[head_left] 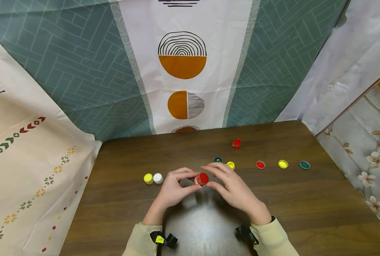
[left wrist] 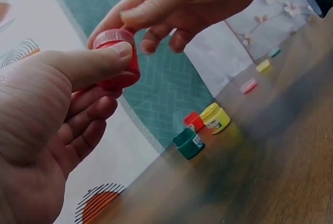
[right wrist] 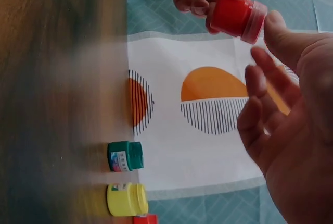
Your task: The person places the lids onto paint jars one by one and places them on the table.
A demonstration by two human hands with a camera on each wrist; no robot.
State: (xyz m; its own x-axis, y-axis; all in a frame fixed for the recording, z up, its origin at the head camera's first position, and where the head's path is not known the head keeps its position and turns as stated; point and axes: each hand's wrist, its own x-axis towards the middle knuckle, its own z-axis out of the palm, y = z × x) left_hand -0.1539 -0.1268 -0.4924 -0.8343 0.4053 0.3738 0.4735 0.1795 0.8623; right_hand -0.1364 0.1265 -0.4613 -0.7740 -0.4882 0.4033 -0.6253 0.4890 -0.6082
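Grip left (head_left: 172, 189): pinching red jar (left wrist: 136, 69) by its body, above counter (head_left: 100, 220).
Grip right (head_left: 237, 187): holding nothing, fingers spread just beside red lid (right wrist: 254, 22).
Lid work: best with jar upright, body held firm but unsqueezed, fingertips spaced evenly around the rim.
Green pot (left wrist: 189, 145), yellow pot (left wrist: 216, 121): uncapped, just beyond grip right; worth keeping knuckles clear.
Loose lids (head_left: 283, 164): farther right.

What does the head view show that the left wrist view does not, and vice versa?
Only the head view shows the white jar and the yellow jar beside it.

Only the left wrist view shows labels on the green jar and the open yellow jar.

Both show the left hand, right hand, held red jar and three loose lids.
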